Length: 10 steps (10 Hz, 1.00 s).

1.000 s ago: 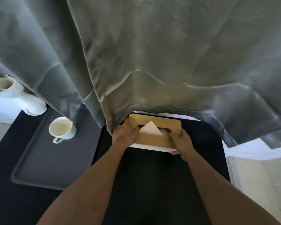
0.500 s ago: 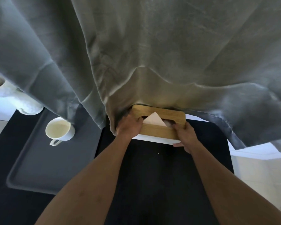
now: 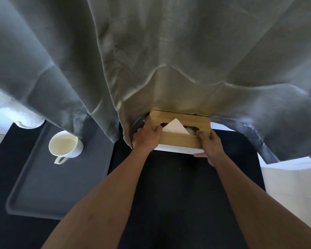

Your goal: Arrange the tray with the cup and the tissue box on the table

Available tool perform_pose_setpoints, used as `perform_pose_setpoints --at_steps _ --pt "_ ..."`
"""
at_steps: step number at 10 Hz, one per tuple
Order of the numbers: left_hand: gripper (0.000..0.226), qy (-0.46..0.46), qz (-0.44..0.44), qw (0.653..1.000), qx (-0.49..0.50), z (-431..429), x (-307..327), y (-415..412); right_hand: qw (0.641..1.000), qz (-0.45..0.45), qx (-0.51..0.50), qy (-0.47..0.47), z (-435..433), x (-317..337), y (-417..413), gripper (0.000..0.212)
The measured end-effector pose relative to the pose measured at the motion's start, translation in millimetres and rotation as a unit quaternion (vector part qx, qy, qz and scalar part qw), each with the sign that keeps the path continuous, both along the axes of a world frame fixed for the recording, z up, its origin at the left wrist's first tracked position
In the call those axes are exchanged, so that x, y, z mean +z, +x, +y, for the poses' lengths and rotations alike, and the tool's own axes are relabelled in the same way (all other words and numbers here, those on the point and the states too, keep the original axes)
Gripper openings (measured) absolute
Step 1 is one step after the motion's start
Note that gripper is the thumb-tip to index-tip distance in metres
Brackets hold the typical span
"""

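The tissue box (image 3: 180, 141) has a wooden lid and a white base, with a white tissue sticking up from its slot. It sits at the far edge of the black table (image 3: 178, 194), against the curtain. My left hand (image 3: 147, 136) grips its left end and my right hand (image 3: 211, 146) grips its right end. To the left lies a dark grey tray (image 3: 43, 186). A white cup (image 3: 65, 146) stands on the tray's far part, its handle pointing toward me.
A grey curtain (image 3: 169, 60) hangs over the table's far edge and brushes the box and the tray. A white vase-like object (image 3: 27, 119) stands behind the tray at the left. Pale floor (image 3: 291, 180) shows to the right of the table.
Both hands have pushed the tissue box a little farther away, toward the curtain. The tray and cup stay where they were.
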<state>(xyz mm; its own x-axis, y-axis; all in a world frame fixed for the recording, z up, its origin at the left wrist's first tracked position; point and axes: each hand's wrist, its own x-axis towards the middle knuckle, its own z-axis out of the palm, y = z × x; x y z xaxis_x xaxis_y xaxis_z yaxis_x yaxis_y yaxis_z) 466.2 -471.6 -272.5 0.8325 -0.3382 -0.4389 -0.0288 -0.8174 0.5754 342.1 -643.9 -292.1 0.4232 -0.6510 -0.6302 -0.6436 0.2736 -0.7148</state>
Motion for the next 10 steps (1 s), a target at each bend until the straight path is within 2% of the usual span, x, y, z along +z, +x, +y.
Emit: perform_pose_setpoints --at_steps 2,3,4,5,7,10 --pt "0.071 -0.03 0.061 0.998 -0.014 0 -3 6 0.999 0.017 0.004 -0.034 2 6 4 0.06" --pt "0.072 -0.062 0.097 0.993 0.017 8 -2 0 0.996 0.023 0.006 -0.086 11 7 0 0.058" --pt "0.071 -0.07 0.099 0.991 0.059 26 -3 -12 0.995 0.034 -0.038 -0.083 25 5 -12 0.054" --pt "0.068 -0.054 0.084 0.994 0.049 42 2 -25 0.996 0.038 -0.054 -0.058 40 12 -29 0.053" --pt "0.045 -0.124 0.015 0.992 0.017 64 32 -54 0.997 0.001 -0.03 -0.065 67 35 -56 0.054" --pt "0.038 -0.14 -0.072 0.987 -0.023 120 71 -124 0.996 -0.068 0.014 -0.053 123 79 -112 0.051"
